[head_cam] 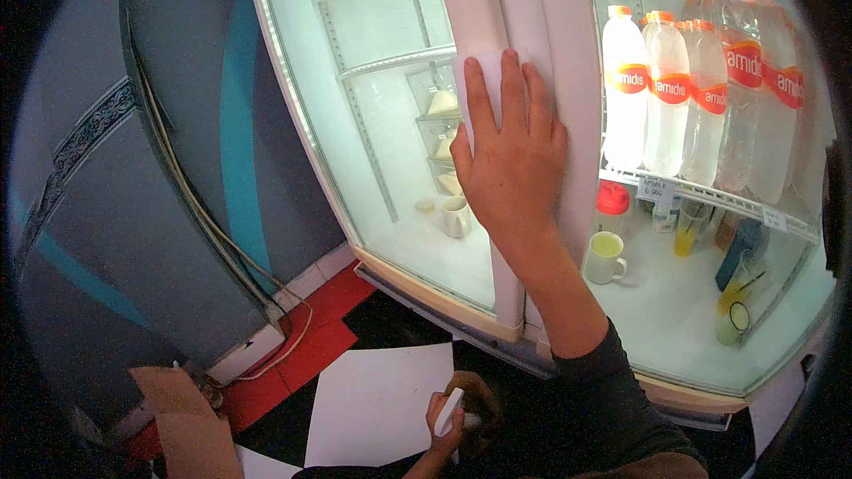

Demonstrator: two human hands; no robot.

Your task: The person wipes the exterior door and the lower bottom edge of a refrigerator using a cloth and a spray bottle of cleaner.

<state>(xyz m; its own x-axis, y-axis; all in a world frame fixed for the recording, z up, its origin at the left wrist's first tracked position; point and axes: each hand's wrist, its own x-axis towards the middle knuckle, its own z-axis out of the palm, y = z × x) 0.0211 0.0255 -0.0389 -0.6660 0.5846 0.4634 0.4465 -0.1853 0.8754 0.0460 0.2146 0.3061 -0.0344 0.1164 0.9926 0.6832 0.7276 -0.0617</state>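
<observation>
My right hand (pixel 512 153) lies flat, fingers pointing up, on a thin white cloth or paper (pixel 491 83). It presses this against the pale door frame (pixel 572 213) between two glass doors of a display refrigerator. Lower down, over the floor, my left hand (pixel 444 422) grips a white object (pixel 448 412), perhaps a spray bottle; most of it is hidden by the fingers and shadow. Behind the left glass stands a white mug (pixel 455 217) near stacked clear containers (pixel 440 143). A second white mug (pixel 605 258) sits behind the right glass.
Water bottles (pixel 665 100) line the right wire shelf (pixel 719 198). Cups with yellow drink (pixel 689 233) and a red-lidded container (pixel 612 203) stand below. Cables (pixel 200 206) run down the grey wall (pixel 180 266). Cardboard (pixel 193 439) lies lower left, beside checkered floor tiles (pixel 379 406).
</observation>
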